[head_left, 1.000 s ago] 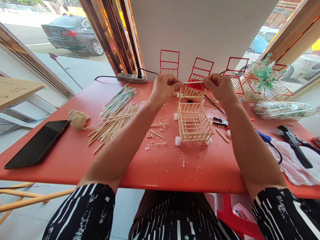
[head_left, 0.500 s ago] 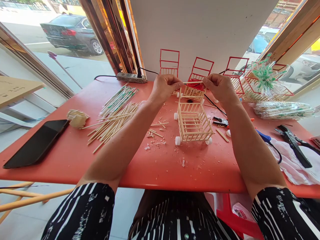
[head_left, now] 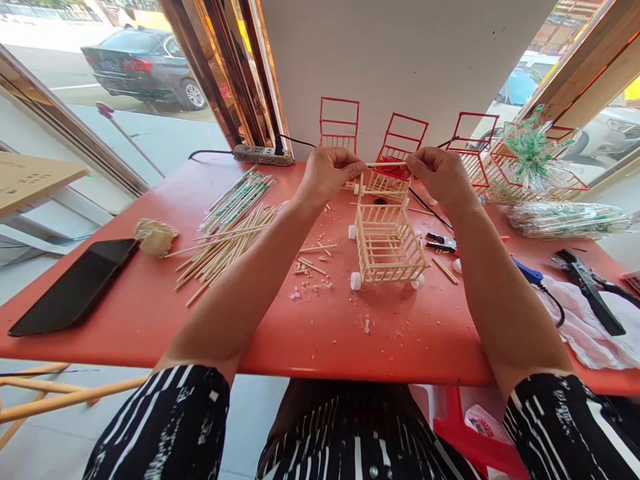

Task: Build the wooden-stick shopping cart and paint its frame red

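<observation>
A small cart made of wooden sticks (head_left: 393, 243), with white wheels, stands on the red table in front of me. Across the top of its upright back frame lies a level wooden stick (head_left: 386, 164). My left hand (head_left: 334, 175) pinches the stick's left end, at the frame's left upright. At the other end, the fingers of my right hand (head_left: 440, 175) are closed on the same stick near the right upright. Fingertips cover both corners, so whether the stick is joined there is hidden.
Loose wooden sticks (head_left: 235, 247) and wrapped sticks (head_left: 239, 200) lie left, near a phone (head_left: 75, 287). Pliers (head_left: 441, 243), a blue-handled tool (head_left: 527, 272) and a black tool (head_left: 590, 290) lie right. Several red-framed carts (head_left: 339, 122) stand behind, by a power strip (head_left: 264, 155).
Almost nothing differs. Both hands stay at the ends of the stick, and the cart keeps its place.
</observation>
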Demonstrator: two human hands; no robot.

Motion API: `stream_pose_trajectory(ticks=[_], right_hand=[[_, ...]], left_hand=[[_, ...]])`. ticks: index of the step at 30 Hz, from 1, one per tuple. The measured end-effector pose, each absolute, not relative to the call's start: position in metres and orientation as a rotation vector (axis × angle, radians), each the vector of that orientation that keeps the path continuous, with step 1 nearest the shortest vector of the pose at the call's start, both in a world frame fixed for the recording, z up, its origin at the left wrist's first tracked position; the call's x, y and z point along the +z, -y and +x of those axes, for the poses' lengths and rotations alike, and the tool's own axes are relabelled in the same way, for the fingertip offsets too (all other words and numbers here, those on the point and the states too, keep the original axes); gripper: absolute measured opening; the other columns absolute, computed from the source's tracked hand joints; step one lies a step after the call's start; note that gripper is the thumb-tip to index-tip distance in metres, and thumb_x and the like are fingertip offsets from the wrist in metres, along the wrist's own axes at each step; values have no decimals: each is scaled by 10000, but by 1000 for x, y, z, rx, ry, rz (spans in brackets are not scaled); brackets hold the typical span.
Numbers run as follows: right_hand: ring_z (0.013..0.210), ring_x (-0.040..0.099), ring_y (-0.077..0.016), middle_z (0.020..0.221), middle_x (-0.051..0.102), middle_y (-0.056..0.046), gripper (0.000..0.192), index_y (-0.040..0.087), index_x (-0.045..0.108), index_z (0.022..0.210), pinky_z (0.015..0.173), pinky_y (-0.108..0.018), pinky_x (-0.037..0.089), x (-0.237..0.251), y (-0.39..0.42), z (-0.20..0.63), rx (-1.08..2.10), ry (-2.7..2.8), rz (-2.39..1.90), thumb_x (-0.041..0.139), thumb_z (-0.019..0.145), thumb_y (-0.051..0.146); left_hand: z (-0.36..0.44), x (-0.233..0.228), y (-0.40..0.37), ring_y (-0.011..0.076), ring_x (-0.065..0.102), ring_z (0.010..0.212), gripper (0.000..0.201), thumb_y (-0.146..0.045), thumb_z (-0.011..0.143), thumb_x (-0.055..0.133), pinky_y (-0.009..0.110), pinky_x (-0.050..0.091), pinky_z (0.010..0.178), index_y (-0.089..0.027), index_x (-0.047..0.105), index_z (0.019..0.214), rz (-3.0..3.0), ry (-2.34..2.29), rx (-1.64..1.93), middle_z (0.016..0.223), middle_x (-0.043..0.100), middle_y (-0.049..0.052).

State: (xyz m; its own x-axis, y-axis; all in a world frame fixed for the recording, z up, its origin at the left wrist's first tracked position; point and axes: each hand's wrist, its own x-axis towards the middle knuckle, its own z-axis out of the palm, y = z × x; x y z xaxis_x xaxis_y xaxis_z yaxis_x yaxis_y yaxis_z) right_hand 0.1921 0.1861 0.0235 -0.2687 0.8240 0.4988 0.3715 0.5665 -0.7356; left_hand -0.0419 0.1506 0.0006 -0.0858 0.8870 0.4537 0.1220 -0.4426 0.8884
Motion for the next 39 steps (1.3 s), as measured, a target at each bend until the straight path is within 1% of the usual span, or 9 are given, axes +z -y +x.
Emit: stream_pose_trajectory(ticks=[5,9,14,21,25,30,34,39], right_hand=[[679,563,-150,699,642,-16,308,237,627,710,666,-334,446,25,-184,193,607,1885,-991,745,920,429],[675,549,-152,713,650,-14,303,244,643,738,656,-338,436,24,-185,193,597,1894,-988,743,923,462],[670,533,-146,710,640,-12,290,234,643,729,661,-336,422,23,-187,194,600,1881,-986,757,925,415],[662,521,-147,706,642,-12,230,231,669,725,649,-340,420,22,-189,194,599,1865,-999,758,916,321],[653,516,-138,701,636,-4,210,226,679,731,641,-334,409,22,-189,194,592,1870,-1015,751,920,283],[631,486,-124,690,627,-2,225,216,669,712,628,-324,386,24,-185,193,585,1873,-1022,723,930,230],[617,468,-115,686,627,-2,238,205,671,718,600,-312,359,23,-186,194,554,1898,-1035,696,951,244],[650,470,-120,700,599,0,269,217,647,727,618,-308,390,20,-191,196,539,1922,-995,733,947,345]], left_hand=[[-43,2,-149,137,654,684,125,-80,741,840,256,550,653,-158,759,793,1516,-1104,1587,660,695,19],[-43,2,-147,158,679,713,128,-49,754,829,285,552,684,-144,747,778,1488,-1113,1589,665,682,28],[-42,3,-146,164,683,720,130,-45,753,826,289,557,684,-151,753,774,1504,-1117,1563,667,680,24],[-43,0,-149,152,674,719,127,-103,728,846,257,555,648,-165,749,782,1558,-1112,1556,667,687,11],[-44,0,-151,161,677,738,146,-82,717,845,268,564,675,-164,740,776,1547,-1107,1555,660,679,11],[-43,1,-150,154,672,725,116,-54,747,815,284,560,701,-143,750,783,1555,-1113,1541,686,686,21],[-44,1,-150,151,669,732,89,-76,761,809,287,563,719,-136,757,802,1588,-1118,1521,707,703,26],[-45,-3,-153,140,659,720,102,-90,747,818,260,551,697,-141,754,807,1604,-1108,1530,697,706,17]])
